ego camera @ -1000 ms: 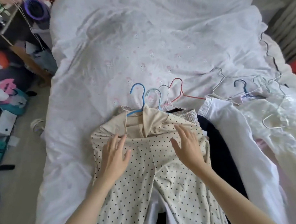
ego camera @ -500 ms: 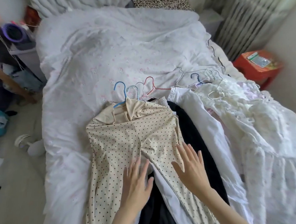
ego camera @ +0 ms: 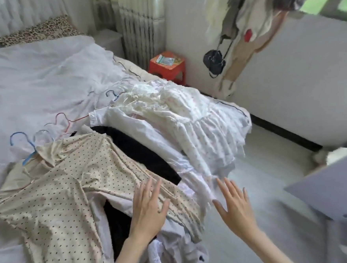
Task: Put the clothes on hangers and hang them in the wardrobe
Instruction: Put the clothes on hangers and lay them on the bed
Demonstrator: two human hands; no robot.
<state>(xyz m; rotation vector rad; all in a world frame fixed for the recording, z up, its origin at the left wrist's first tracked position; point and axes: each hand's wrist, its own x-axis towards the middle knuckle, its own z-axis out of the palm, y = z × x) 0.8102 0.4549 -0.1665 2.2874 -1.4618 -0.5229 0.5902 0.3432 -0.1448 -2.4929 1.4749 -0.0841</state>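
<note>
White bedding covers the bed (ego camera: 31,79), where the polka-dot garment (ego camera: 70,190) lies on its blue hanger (ego camera: 29,153). Left hand (ego camera: 147,211) rests flat on that garment, fingers spread; right hand (ego camera: 235,207) hovers beside it, fingers released, holding nothing.

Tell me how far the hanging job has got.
Done: the polka-dot garment sits on a blue hanger, other clothes beside it. In hand: nothing; left hand rests flat on it, right hand open beyond the bed edge. Left: carrying everything to the wardrobe.
</note>
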